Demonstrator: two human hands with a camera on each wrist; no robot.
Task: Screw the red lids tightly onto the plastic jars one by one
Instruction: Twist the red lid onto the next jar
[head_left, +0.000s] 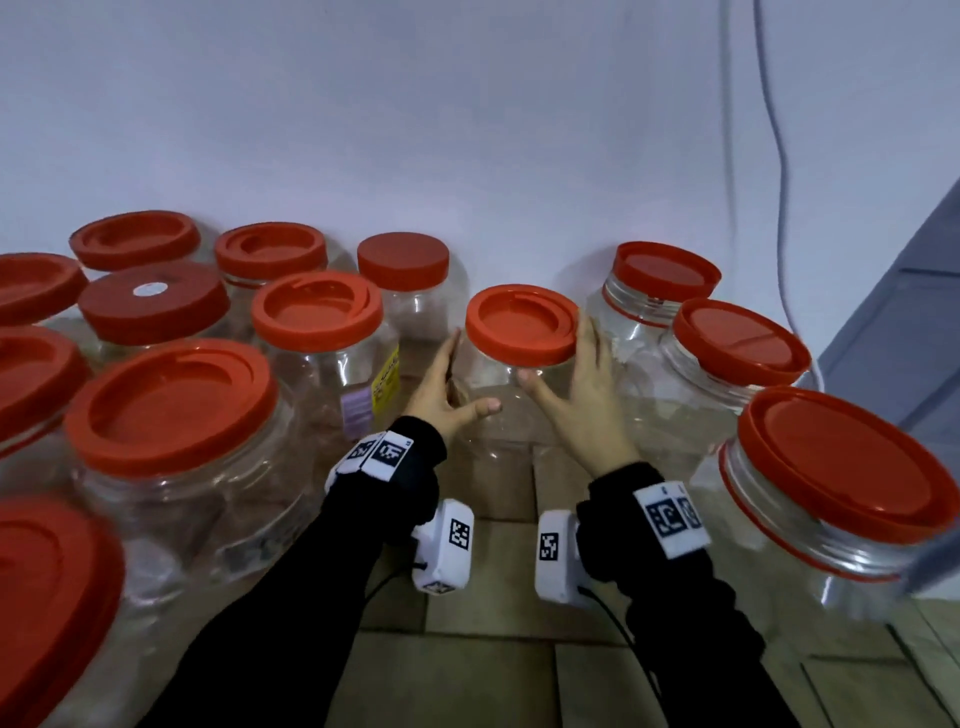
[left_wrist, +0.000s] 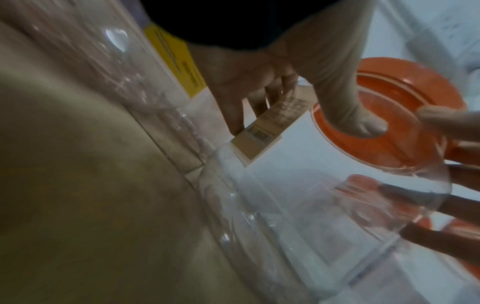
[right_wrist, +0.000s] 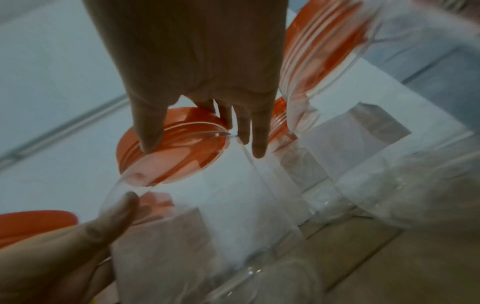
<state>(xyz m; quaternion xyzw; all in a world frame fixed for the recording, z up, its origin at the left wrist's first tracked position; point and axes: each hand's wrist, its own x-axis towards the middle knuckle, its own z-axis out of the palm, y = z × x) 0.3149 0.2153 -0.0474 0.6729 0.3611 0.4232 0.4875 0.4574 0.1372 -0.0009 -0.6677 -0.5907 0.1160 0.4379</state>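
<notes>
A clear plastic jar (head_left: 498, 431) with a red lid (head_left: 522, 322) on its mouth stands on the floor in the middle, close to the wall. My left hand (head_left: 457, 384) holds its left side, thumb laid across the front below the shoulder. My right hand (head_left: 566, 374) holds the right side, thumb under the lid's rim and fingers up beside the lid. The left wrist view shows my left hand (left_wrist: 298, 115) with its thumb against the jar beside the lid (left_wrist: 405, 131). In the right wrist view my right hand (right_wrist: 202, 144) spans the neck under the lid (right_wrist: 182, 156).
Several lidded jars (head_left: 171, 400) crowd the left side, three more (head_left: 831, 467) stand at the right, close to my right hand. A white wall is just behind, with a cable (head_left: 779, 156) hanging down it. The tiled floor (head_left: 467, 675) lies under my forearms.
</notes>
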